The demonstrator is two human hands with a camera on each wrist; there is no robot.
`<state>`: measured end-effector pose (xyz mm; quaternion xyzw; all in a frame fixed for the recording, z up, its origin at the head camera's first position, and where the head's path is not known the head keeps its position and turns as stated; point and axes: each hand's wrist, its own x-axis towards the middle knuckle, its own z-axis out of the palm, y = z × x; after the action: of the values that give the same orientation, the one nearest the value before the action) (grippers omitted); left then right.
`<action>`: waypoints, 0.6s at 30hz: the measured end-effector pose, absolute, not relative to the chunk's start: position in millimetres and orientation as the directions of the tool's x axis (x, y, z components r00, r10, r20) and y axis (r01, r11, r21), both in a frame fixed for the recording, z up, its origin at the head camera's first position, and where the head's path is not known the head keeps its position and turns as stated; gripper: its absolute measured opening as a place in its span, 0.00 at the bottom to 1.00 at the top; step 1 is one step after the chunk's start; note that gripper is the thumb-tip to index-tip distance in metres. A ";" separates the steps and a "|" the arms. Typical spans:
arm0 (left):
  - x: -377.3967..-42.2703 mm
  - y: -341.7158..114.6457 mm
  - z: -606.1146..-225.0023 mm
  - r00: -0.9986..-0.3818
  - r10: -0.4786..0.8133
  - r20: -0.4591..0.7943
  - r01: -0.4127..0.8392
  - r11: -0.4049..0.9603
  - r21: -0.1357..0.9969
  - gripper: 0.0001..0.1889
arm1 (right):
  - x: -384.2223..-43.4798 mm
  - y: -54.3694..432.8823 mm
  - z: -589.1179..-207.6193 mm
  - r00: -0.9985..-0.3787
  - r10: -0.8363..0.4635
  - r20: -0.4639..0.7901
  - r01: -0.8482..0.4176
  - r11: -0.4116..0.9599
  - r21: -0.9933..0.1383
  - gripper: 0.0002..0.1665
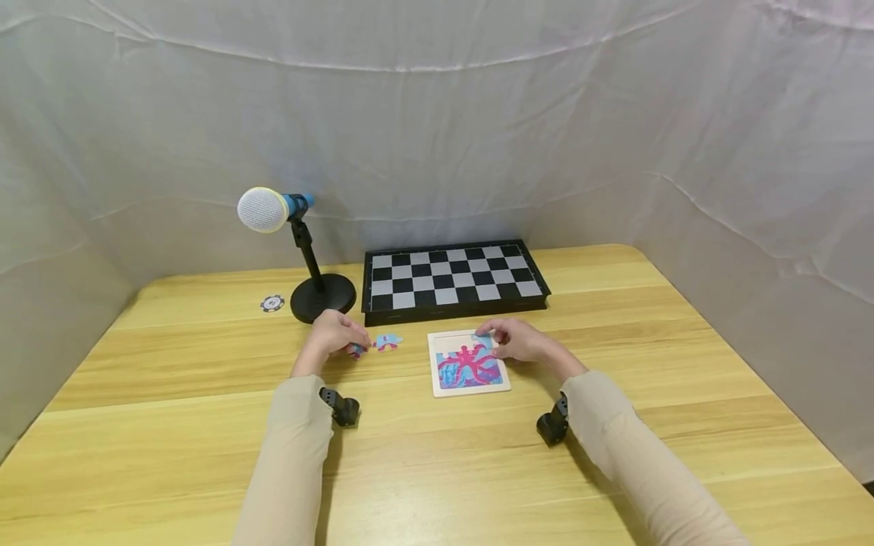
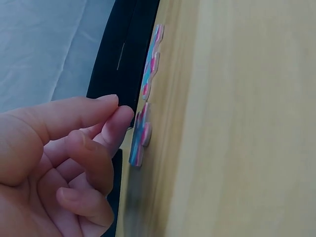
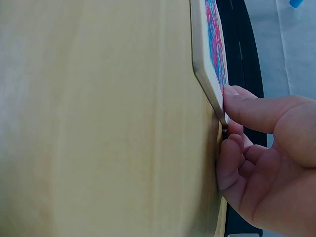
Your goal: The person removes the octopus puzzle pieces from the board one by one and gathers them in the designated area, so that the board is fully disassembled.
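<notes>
On the table [image 1: 437,470], right grip [image 1: 520,340] holds puzzle [image 1: 470,368] (framed).

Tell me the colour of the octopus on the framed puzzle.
The octopus is pinkish red; head view shows it best.

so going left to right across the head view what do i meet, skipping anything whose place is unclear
Poker chip → left grip → uncovered puzzle piece → octopus puzzle → right grip
</notes>
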<state>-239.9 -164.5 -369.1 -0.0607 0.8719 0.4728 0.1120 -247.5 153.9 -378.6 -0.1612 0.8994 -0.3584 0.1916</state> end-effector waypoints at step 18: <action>-239.4 -143.3 -366.5 -0.980 0.049 -0.195 -0.145 0.499 0.855 0.05 | -244.0 152.5 -376.5 -0.886 -0.389 -0.251 -0.084 0.667 -0.741 0.23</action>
<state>-239.4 -143.3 -366.5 -0.0282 0.8601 0.4999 0.0970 -244.0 152.5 -376.5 -0.1327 0.8911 -0.3860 0.1981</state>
